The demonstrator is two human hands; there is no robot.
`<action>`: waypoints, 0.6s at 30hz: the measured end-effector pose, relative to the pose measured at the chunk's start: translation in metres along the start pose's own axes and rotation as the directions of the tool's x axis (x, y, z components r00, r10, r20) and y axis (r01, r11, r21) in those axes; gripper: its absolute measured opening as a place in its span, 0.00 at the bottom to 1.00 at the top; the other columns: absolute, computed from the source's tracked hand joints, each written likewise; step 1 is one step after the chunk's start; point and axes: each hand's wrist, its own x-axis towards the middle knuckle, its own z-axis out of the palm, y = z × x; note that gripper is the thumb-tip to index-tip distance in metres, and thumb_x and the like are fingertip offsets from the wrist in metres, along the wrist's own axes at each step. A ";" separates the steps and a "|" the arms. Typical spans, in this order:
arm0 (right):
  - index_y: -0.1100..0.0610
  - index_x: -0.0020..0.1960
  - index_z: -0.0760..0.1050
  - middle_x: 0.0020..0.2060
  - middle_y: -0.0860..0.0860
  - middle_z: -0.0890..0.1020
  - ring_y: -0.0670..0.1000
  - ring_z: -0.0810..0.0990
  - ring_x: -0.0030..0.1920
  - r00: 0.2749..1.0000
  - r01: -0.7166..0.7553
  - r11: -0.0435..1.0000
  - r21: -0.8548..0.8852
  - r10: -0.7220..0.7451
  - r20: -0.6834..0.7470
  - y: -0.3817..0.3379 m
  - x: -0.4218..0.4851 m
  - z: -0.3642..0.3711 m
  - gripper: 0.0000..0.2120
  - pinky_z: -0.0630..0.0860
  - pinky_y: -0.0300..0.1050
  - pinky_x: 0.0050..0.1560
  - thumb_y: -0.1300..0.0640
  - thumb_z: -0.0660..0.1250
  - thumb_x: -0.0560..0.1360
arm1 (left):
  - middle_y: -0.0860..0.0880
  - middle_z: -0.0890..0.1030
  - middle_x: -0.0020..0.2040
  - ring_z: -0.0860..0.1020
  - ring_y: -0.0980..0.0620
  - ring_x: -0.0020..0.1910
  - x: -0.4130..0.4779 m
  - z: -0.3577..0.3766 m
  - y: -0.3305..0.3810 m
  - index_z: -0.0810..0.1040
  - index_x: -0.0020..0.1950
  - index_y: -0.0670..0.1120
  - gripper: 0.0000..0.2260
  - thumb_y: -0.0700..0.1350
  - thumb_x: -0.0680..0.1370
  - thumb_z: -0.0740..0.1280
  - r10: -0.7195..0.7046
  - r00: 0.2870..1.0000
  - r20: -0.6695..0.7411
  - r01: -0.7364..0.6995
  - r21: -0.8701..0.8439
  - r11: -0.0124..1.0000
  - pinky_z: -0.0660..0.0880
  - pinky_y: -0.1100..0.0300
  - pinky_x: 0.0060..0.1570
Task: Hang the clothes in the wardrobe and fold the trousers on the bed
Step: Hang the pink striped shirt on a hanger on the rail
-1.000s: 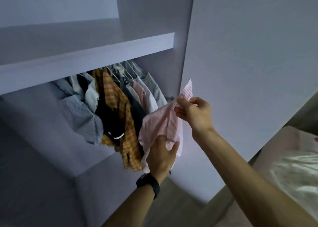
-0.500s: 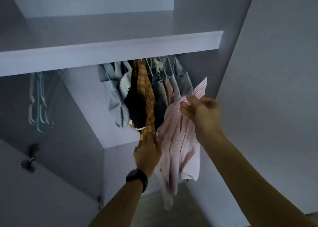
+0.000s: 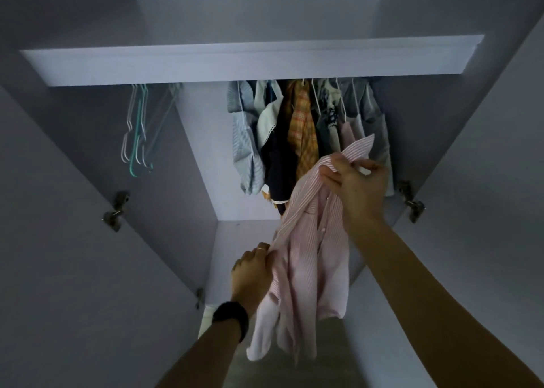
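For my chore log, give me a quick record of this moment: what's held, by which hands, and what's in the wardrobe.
held item: pink striped shirt, dangling loose
left hand: grips the shirt's lower edge
right hand: pinches its upper edge, higher up
inside wardrobe: hung clothes at right, empty hangers at left
shirt hung: not yet

In the wardrobe (image 3: 206, 152) a shelf (image 3: 235, 64) spans the top from side to side; hangers (image 3: 137, 134) hang under its left end, and clothes (image 3: 303, 128) hang packed side by side under its right half, well apart from them. In front of the clothes and lower, a shirt (image 3: 309, 258) hangs between two hands: the right hand (image 3: 359, 187) holds its top edge before the row's right end, and the left hand (image 3: 251, 276) holds it lower, to the left. A left door (image 3: 59, 240) and a right door (image 3: 477, 211) stand open at the sides.
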 end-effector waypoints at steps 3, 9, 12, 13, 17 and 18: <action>0.51 0.48 0.61 0.43 0.59 0.81 0.55 0.86 0.34 0.991 0.110 0.975 -0.195 -0.123 -0.056 0.015 0.010 -0.020 0.21 0.84 0.48 0.38 0.65 0.73 0.75 | 0.47 0.84 0.52 0.82 0.41 0.50 0.016 -0.039 -0.038 0.76 0.63 0.55 0.14 0.58 0.84 0.55 -0.019 0.999 -0.033 0.023 0.131 0.991 0.78 0.51 0.49; 0.56 0.56 0.78 0.37 0.46 0.85 0.43 0.85 0.36 0.909 0.412 0.654 -0.634 -0.340 0.240 0.057 0.017 -0.055 0.04 0.77 0.31 0.37 0.58 0.67 0.81 | 0.49 0.85 0.38 0.83 0.41 0.33 0.057 -0.141 -0.072 0.84 0.51 0.53 0.12 0.58 0.80 0.65 0.213 0.949 -0.234 -0.091 0.442 0.892 0.80 0.51 0.33; 0.58 0.60 0.79 0.36 0.47 0.84 0.48 0.85 0.38 0.847 0.523 0.408 -0.748 -0.346 0.404 0.064 0.016 -0.039 0.09 0.75 0.30 0.43 0.60 0.66 0.81 | 0.47 0.85 0.39 0.82 0.38 0.31 0.068 -0.196 -0.071 0.83 0.51 0.50 0.10 0.55 0.81 0.66 0.275 0.913 -0.302 -0.102 0.485 0.869 0.78 0.50 0.32; 0.58 0.62 0.79 0.35 0.48 0.84 0.51 0.84 0.38 0.832 0.549 0.366 -0.752 -0.330 0.446 0.063 0.017 -0.031 0.11 0.77 0.36 0.47 0.61 0.67 0.80 | 0.47 0.85 0.41 0.83 0.37 0.33 0.072 -0.213 -0.071 0.83 0.53 0.50 0.12 0.55 0.82 0.64 0.290 0.905 -0.312 -0.102 0.503 0.858 0.77 0.50 0.35; 0.57 0.59 0.82 0.38 0.54 0.85 0.56 0.83 0.38 0.727 0.668 0.117 -0.735 -0.313 0.611 0.041 0.028 0.003 0.11 0.76 0.45 0.45 0.57 0.71 0.77 | 0.48 0.85 0.46 0.84 0.39 0.41 0.087 -0.279 -0.075 0.81 0.56 0.50 0.17 0.58 0.84 0.58 0.351 0.896 -0.273 -0.090 0.663 0.744 0.73 0.55 0.37; 0.56 0.57 0.83 0.38 0.56 0.86 0.58 0.84 0.38 0.698 0.681 0.030 -0.732 -0.330 0.636 0.035 0.031 0.009 0.09 0.76 0.46 0.42 0.54 0.70 0.78 | 0.48 0.84 0.47 0.84 0.39 0.41 0.089 -0.297 -0.074 0.81 0.55 0.48 0.17 0.58 0.84 0.58 0.396 0.881 -0.258 -0.106 0.709 0.697 0.72 0.55 0.36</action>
